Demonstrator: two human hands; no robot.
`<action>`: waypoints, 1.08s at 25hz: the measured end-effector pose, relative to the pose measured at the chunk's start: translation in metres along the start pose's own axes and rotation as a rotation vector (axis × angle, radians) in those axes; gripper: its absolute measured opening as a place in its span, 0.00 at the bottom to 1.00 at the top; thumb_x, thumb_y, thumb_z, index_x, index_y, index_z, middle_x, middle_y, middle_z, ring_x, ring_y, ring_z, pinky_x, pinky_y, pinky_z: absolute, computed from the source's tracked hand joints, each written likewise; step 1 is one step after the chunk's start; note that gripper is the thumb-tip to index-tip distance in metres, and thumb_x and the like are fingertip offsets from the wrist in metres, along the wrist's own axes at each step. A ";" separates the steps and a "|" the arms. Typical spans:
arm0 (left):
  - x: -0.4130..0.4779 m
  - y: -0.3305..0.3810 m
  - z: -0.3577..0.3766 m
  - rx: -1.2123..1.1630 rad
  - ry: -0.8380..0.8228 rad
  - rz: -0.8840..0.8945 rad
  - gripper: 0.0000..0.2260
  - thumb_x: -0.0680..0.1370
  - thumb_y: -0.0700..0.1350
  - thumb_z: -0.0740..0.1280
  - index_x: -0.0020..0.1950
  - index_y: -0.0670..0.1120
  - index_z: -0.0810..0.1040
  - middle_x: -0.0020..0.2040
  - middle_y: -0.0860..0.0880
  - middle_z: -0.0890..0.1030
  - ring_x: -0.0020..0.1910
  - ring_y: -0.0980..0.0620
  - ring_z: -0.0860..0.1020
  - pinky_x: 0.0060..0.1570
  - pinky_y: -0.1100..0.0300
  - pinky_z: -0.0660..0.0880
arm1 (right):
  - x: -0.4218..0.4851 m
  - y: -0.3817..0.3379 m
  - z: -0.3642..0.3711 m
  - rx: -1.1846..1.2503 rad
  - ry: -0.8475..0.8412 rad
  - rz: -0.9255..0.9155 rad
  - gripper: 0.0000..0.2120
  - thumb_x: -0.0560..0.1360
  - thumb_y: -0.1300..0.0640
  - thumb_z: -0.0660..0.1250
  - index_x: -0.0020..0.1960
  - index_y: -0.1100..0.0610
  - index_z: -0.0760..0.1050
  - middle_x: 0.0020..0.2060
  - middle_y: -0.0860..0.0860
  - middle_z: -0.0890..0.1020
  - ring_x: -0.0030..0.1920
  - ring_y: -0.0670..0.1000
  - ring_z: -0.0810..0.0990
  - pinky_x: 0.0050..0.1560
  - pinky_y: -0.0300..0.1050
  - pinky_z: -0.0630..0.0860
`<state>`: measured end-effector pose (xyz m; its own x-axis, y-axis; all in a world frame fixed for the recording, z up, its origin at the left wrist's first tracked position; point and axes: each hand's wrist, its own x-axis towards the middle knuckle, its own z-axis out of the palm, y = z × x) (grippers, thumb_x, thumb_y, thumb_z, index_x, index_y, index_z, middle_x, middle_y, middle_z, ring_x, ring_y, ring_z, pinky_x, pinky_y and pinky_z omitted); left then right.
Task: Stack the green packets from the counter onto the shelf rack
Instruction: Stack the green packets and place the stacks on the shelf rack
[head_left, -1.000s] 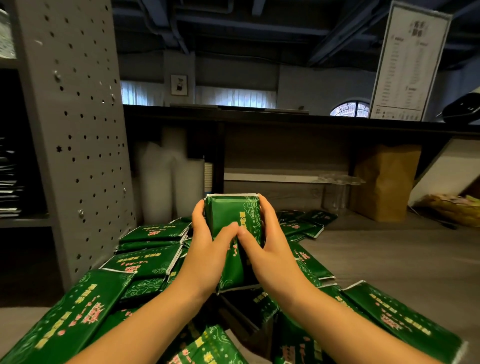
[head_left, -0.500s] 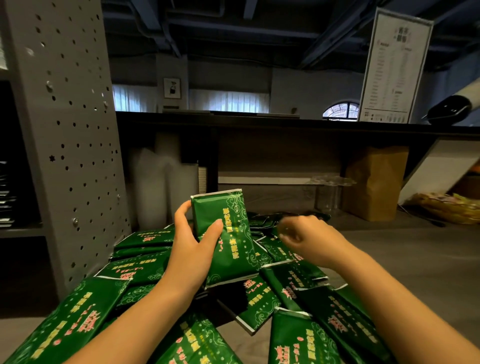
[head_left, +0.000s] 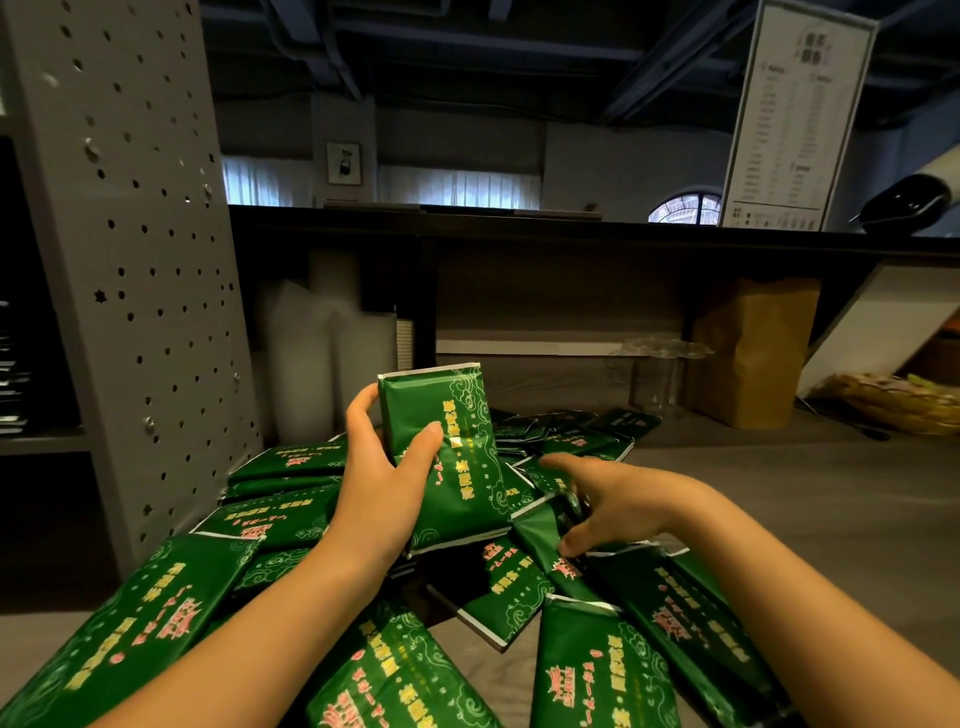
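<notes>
My left hand (head_left: 384, 483) grips a small upright stack of green packets (head_left: 452, 457) above the pile, thumb across the front and fingers behind. My right hand (head_left: 618, 504) is low in the pile just to the right. Its fingers lie over the top and its thumb under the edge of a loose green packet (head_left: 545, 525). Several more green packets (head_left: 280, 519) lie scattered on the grey counter (head_left: 779, 509), some close to the camera. The grey perforated shelf rack (head_left: 135, 260) stands at the left.
Wrapped white cup stacks (head_left: 322, 358) stand behind the pile. Further right are clear plastic cups (head_left: 660, 369), a brown paper bag (head_left: 748, 353) and a yellow bag (head_left: 904, 400). A dark upper ledge carries a menu sign (head_left: 795, 114).
My right hand let go of the stack that both hands held, moved right and down into the pile, and now closes on a loose packet. The left hand keeps the stack.
</notes>
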<state>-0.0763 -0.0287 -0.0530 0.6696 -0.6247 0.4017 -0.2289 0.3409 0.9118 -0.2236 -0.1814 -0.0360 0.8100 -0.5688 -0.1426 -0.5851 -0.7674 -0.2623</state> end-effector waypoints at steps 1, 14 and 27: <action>0.000 0.000 0.000 -0.007 0.001 -0.004 0.25 0.79 0.43 0.63 0.72 0.54 0.57 0.53 0.56 0.75 0.47 0.56 0.79 0.35 0.64 0.77 | 0.002 -0.001 0.003 0.058 0.042 -0.025 0.45 0.71 0.55 0.72 0.77 0.46 0.45 0.76 0.53 0.56 0.74 0.55 0.59 0.70 0.50 0.64; 0.003 0.003 -0.002 -0.112 0.034 -0.085 0.24 0.80 0.42 0.61 0.72 0.54 0.56 0.61 0.47 0.74 0.53 0.47 0.78 0.44 0.54 0.77 | 0.008 0.001 -0.008 0.669 0.726 -0.163 0.29 0.76 0.62 0.67 0.74 0.52 0.62 0.72 0.51 0.67 0.73 0.49 0.63 0.63 0.37 0.61; 0.006 0.001 -0.004 -0.125 0.067 -0.087 0.24 0.80 0.42 0.61 0.72 0.53 0.56 0.61 0.46 0.75 0.53 0.46 0.78 0.44 0.53 0.77 | 0.009 -0.016 0.022 0.213 0.088 0.009 0.44 0.74 0.46 0.68 0.78 0.48 0.41 0.76 0.53 0.58 0.73 0.54 0.62 0.68 0.46 0.63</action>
<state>-0.0698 -0.0298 -0.0497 0.7295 -0.6089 0.3114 -0.0812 0.3750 0.9235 -0.2059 -0.1672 -0.0543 0.7927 -0.6062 -0.0643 -0.5630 -0.6876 -0.4586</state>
